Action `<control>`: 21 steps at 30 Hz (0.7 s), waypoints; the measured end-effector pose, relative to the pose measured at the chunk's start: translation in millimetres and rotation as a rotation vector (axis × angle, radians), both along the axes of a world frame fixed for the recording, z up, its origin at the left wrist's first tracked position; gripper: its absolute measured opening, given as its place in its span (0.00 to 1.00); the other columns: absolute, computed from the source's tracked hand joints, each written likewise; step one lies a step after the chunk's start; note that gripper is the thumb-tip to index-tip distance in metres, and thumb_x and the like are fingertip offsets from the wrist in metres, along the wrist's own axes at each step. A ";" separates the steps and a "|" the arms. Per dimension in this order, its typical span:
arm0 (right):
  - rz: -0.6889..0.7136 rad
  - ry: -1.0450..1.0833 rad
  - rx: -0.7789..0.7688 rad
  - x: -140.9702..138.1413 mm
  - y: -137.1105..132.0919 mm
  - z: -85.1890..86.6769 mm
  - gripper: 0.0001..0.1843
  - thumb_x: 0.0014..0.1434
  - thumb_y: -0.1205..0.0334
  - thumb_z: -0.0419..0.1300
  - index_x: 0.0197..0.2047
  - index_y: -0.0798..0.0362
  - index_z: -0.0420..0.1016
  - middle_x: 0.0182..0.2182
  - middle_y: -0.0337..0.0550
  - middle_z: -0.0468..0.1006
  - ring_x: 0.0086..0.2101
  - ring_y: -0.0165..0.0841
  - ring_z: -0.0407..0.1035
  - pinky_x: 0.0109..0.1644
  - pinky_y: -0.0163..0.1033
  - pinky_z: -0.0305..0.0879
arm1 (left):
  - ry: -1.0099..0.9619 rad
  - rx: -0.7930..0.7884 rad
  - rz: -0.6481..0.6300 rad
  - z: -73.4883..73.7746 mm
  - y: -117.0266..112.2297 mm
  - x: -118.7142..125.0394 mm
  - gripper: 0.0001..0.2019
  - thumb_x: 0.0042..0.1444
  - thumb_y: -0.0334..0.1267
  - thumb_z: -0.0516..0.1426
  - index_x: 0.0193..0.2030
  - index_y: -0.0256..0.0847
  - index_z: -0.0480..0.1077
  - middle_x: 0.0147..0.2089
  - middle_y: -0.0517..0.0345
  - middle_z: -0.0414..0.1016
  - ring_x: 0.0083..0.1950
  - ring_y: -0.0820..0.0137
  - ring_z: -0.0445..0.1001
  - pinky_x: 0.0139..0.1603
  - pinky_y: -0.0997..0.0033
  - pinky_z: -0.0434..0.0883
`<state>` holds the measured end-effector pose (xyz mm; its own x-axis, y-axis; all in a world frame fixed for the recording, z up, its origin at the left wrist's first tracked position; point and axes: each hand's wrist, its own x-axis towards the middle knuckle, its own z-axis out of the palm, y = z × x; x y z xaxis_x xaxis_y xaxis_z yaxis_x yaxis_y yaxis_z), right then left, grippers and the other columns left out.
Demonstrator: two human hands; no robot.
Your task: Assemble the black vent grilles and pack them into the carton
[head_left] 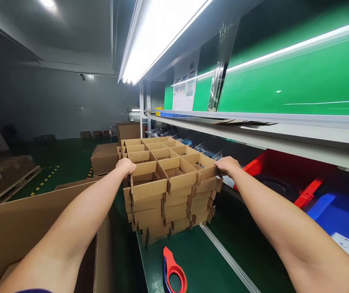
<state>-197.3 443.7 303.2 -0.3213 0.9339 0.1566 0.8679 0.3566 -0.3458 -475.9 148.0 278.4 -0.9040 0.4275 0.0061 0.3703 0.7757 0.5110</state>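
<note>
A stack of cardboard dividers (179,183), each with a grid of square cells, stands on the green workbench (199,252). My left hand (126,166) grips the near left edge of the top divider, its fingers partly hidden behind the cardboard. At the right edge of the same divider, my right hand (227,165) is closed on the cardboard. Both arms reach forward, one on each side of the stack. On the bench in front of it lies a red ring-shaped tool (174,268) with a blue edge, perhaps a tape dispenser.
To the left is a large open cardboard box (55,207). Red (284,171) and blue bins (339,215) stand at the right below a white shelf (254,130). A bright lamp (162,32) hangs overhead. Boxes on a pallet (6,175) sit farther left.
</note>
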 end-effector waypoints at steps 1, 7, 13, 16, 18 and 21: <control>0.002 -0.044 -0.010 -0.8 -5.4 3.3 0.12 0.53 0.65 0.57 0.25 0.62 0.78 0.18 0.50 0.74 0.27 0.37 0.73 0.32 0.37 0.66 | 0.031 0.015 0.006 2.5 -3.6 1.4 0.18 0.40 0.31 0.59 0.40 0.27 0.75 0.38 0.31 0.78 0.36 0.50 0.78 0.30 0.63 0.73; 0.037 -0.021 0.011 1.0 -40.7 20.5 0.13 0.54 0.65 0.55 0.30 0.58 0.81 0.24 0.49 0.78 0.29 0.35 0.71 0.32 0.37 0.60 | 0.139 0.085 0.025 18.1 -32.2 13.1 0.17 0.42 0.30 0.59 0.41 0.28 0.75 0.47 0.28 0.75 0.50 0.47 0.75 0.42 0.62 0.72; 0.033 0.075 0.007 -1.6 -90.8 31.5 0.15 0.58 0.59 0.54 0.38 0.55 0.82 0.30 0.52 0.80 0.26 0.31 0.67 0.32 0.39 0.56 | 0.189 0.125 0.080 27.7 -91.1 25.0 0.17 0.42 0.30 0.59 0.42 0.30 0.75 0.47 0.33 0.76 0.48 0.52 0.75 0.40 0.65 0.70; 0.052 0.139 0.016 -13.4 -132.8 36.0 0.15 0.57 0.58 0.55 0.40 0.55 0.82 0.31 0.54 0.80 0.26 0.31 0.67 0.30 0.40 0.55 | 0.224 0.135 0.123 23.5 -139.6 27.5 0.15 0.42 0.31 0.59 0.40 0.33 0.76 0.45 0.39 0.77 0.46 0.56 0.75 0.40 0.67 0.69; 0.117 0.165 0.042 -25.5 -158.7 36.2 0.15 0.57 0.57 0.56 0.41 0.54 0.82 0.34 0.55 0.80 0.30 0.33 0.69 0.30 0.40 0.55 | 0.255 0.140 0.163 17.2 -179.7 31.3 0.13 0.42 0.31 0.58 0.38 0.35 0.76 0.43 0.43 0.77 0.44 0.58 0.75 0.39 0.67 0.68; 0.327 0.170 0.127 -53.7 -175.6 24.4 0.17 0.59 0.53 0.56 0.43 0.53 0.82 0.39 0.60 0.79 0.38 0.40 0.70 0.32 0.43 0.55 | 0.292 0.142 0.267 2.3 -246.0 43.6 0.11 0.43 0.31 0.56 0.36 0.37 0.74 0.39 0.47 0.77 0.43 0.60 0.74 0.39 0.67 0.66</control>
<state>-251.0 268.1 327.6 -0.5583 0.7563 0.3410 0.6358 0.6541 -0.4098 -432.3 -98.0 280.7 -0.9345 0.1544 0.3207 0.3106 0.7937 0.5231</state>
